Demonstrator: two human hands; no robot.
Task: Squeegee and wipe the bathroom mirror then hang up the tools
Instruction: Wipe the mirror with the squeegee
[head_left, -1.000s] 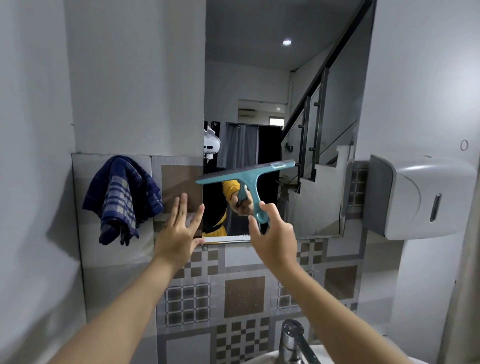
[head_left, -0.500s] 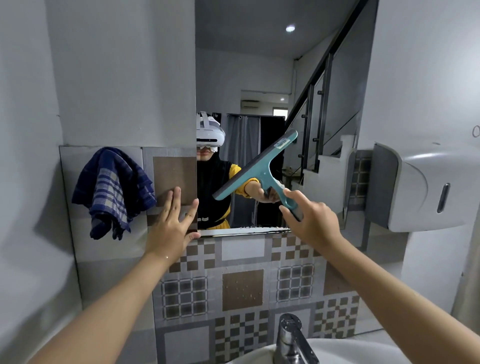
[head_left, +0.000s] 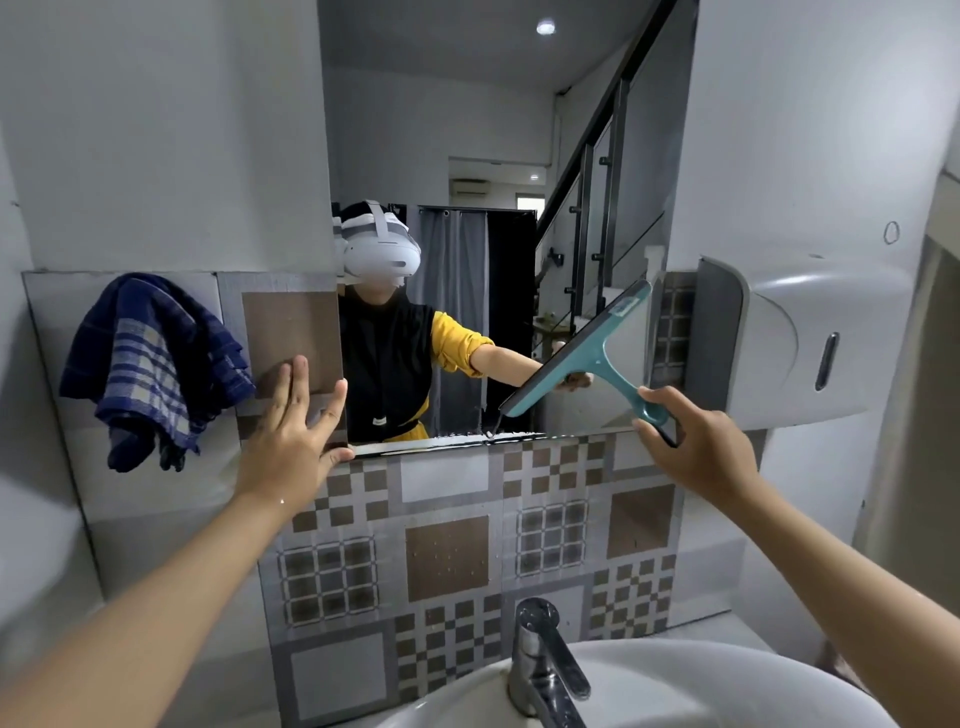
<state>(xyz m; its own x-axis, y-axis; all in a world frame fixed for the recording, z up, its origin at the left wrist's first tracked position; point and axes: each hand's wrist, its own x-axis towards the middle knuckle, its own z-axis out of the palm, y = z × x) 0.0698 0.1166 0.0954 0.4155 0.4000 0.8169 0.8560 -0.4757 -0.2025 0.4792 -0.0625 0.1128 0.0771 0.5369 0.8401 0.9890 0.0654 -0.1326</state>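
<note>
Patterned tiles (head_left: 447, 558) back the tap (head_left: 540, 660); a towel (head_left: 150, 364) hangs at 9 o'clock of the mirror (head_left: 467, 156), a dispenser (head_left: 769, 338) at 3. Since 0.5 s ago the right hand (head_left: 698, 449), clenched on the squeegee (head_left: 587, 353), carried it rightward; the left hand (head_left: 291, 441) lies flat, fingers spread.

Left hand (head_left: 291, 441) flat, fingers spread; right hand (head_left: 698, 449) gripping.

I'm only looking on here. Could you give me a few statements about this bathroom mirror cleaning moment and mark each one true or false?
1. The right hand holds the teal squeegee by its handle. True.
2. The squeegee blade lies level. False: it slants, its lower end near the mirror's bottom edge.
3. The left hand grips the blue checked cloth. False: it rests open on the wall; the cloth hangs beside it.
4. A white dispenser is mounted right of the mirror. True.
</note>
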